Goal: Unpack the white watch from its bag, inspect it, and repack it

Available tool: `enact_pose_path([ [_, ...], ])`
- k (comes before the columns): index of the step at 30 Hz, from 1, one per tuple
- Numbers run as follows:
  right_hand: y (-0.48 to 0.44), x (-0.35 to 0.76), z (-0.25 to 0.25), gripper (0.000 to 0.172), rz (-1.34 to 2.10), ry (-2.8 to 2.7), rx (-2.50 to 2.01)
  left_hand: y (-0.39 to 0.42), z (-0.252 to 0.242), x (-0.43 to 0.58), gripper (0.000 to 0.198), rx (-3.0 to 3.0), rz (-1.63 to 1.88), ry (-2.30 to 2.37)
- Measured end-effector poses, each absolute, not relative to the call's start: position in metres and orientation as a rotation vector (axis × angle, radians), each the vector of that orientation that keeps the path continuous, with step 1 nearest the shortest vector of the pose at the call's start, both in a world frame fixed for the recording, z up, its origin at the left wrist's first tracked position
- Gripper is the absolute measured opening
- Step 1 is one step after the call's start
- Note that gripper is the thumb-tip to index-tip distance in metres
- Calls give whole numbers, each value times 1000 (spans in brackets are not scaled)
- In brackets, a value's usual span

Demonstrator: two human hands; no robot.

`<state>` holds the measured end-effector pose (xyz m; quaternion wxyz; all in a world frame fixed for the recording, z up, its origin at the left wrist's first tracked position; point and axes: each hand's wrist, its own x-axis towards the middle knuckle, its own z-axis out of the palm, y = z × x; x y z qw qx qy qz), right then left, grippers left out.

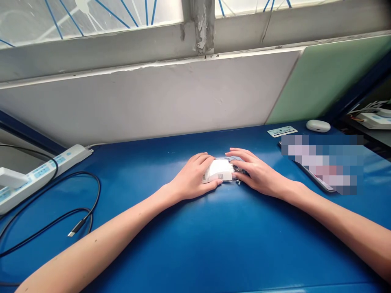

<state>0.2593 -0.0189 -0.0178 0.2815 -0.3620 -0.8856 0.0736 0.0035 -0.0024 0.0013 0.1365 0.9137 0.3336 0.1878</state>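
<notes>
A small white block-shaped item (pixel 220 167) with a printed square code on its front side lies on the blue table, seemingly inside clear plastic wrapping. My left hand (pixel 195 173) grips its left end, thumb along the near edge and fingers over the far side. At the other end, my right hand (pixel 252 169) has its thumb and fingers closing around the wrapping, with the index finger lifted a little away. Small dark and shiny bits (pixel 237 173) show between the right fingers and the white item; I cannot make out what they are.
On the left, a white power strip (pixel 45 171) lies with a black cable (pixel 97 191) looped beside it. To the right are a phone (pixel 311 173), partly blurred out, a card (pixel 282 131) and a white earbud case (pixel 318 125). A wall (pixel 152 97) borders the table's back.
</notes>
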Motion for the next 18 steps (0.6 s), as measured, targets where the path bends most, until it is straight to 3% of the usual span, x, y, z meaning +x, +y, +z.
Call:
enact_pose_path([
  [18,-15,270,-13,21,118,-2432,-966,-1,-1,2,58,2643,478,1019],
])
